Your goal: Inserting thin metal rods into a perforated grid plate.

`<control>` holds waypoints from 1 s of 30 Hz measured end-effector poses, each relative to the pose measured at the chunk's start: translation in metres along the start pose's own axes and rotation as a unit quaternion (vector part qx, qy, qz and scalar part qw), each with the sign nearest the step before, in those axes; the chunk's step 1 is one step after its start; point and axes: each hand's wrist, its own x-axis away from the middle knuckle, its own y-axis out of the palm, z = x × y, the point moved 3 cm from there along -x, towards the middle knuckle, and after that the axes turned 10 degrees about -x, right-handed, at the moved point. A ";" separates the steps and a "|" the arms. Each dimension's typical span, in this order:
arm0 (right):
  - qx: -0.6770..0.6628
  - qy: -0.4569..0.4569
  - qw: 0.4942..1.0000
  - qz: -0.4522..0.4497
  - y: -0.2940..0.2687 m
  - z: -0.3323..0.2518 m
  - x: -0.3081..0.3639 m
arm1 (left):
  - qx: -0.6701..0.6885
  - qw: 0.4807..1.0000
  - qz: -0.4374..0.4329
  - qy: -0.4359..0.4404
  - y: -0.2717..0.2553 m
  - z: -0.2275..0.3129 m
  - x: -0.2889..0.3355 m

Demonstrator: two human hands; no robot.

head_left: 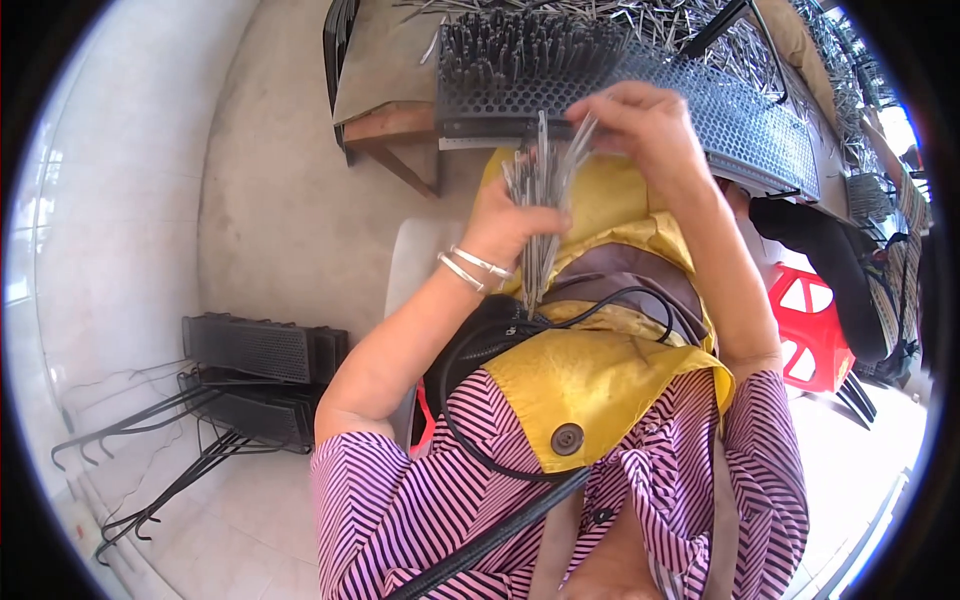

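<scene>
At upper centre, near the front edge of the perforated tray [472,104], left fingers [545,220] clasp thin metal strips [541,185]; right fingers [612,108] pinch some.

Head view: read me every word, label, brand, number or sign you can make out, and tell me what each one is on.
None can be read.
Metal strips in the left hand: no legible marking.
Perforated tray: no legible lettering; any marks on its pale front edge are too small to read.
Yellow apron: no lettering visible.
Red stool: nothing legible.
</scene>
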 end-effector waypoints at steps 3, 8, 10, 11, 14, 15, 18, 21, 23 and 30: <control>-0.070 -0.023 0.997 0.020 -0.018 -0.013 -0.014 | 0.016 1.000 -0.001 -0.013 0.002 0.000 0.002; -0.184 -0.124 0.975 0.019 -0.029 -0.013 -0.039 | 0.041 0.999 -0.008 -0.025 0.005 0.005 0.002; -0.163 -0.147 0.975 0.045 -0.025 -0.009 -0.042 | 0.054 0.998 -0.007 -0.029 0.003 0.005 0.001; -0.141 -0.168 0.973 0.070 -0.022 -0.009 -0.043 | 0.054 0.998 -0.007 -0.029 0.003 0.006 0.001; -0.058 -0.212 0.970 0.101 -0.012 -0.013 -0.044 | 0.059 0.997 0.001 -0.040 0.004 0.009 0.003; -0.056 -0.212 0.970 0.101 -0.011 -0.013 -0.045 | 0.063 0.997 0.004 -0.043 0.005 0.010 0.003; -0.013 -0.272 0.960 0.060 -0.008 -0.014 -0.046 | 0.069 0.997 0.004 -0.047 0.006 0.011 0.005; 0.034 -0.281 0.958 0.044 -0.005 -0.008 -0.051 | 0.083 0.995 -0.003 -0.051 0.002 0.005 0.004; 0.007 -0.268 0.963 0.024 -0.006 -0.004 -0.051 | 0.084 0.995 -0.008 -0.053 0.004 0.006 0.006; 0.079 -0.205 0.974 0.058 0.011 -0.003 -0.049 | 0.077 0.995 -0.003 -0.056 0.002 0.006 0.006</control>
